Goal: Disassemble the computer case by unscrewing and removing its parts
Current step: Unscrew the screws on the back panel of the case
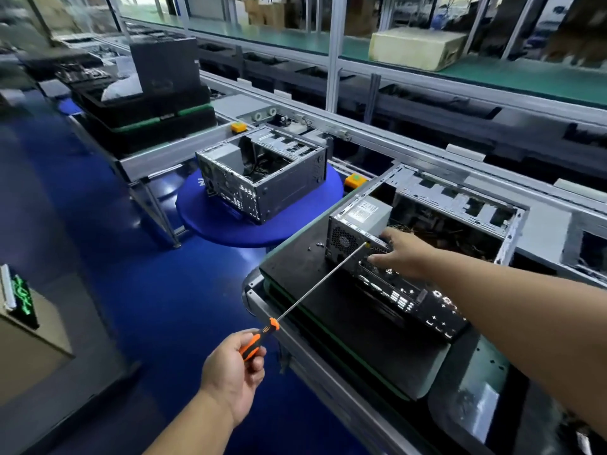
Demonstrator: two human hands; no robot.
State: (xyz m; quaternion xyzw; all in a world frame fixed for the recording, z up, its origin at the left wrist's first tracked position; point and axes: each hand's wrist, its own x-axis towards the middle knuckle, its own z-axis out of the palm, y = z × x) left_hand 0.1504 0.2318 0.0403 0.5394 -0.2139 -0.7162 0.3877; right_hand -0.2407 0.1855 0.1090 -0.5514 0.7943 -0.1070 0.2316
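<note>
An open grey computer case (460, 205) lies on a black mat (295, 267), its rear panel facing me. A grey power supply (364, 211) sits in its near left corner. My left hand (230, 372) grips the orange-and-black handle of a long screwdriver (315, 284). The thin shaft reaches up to the rear panel beside the power supply fan grille. My right hand (407, 254) rests on that rear panel, thumb and fingers stretched out either side of the screwdriver tip. Two loose screws (318, 245) lie on the mat just left of the case.
A second stripped case (279, 188) stands on a round blue table (230, 224) to the left. Behind it are stacked black trays (147, 116) and the conveyor frame (427, 152). A cardboard box (29, 349) sits at the far left above the blue floor.
</note>
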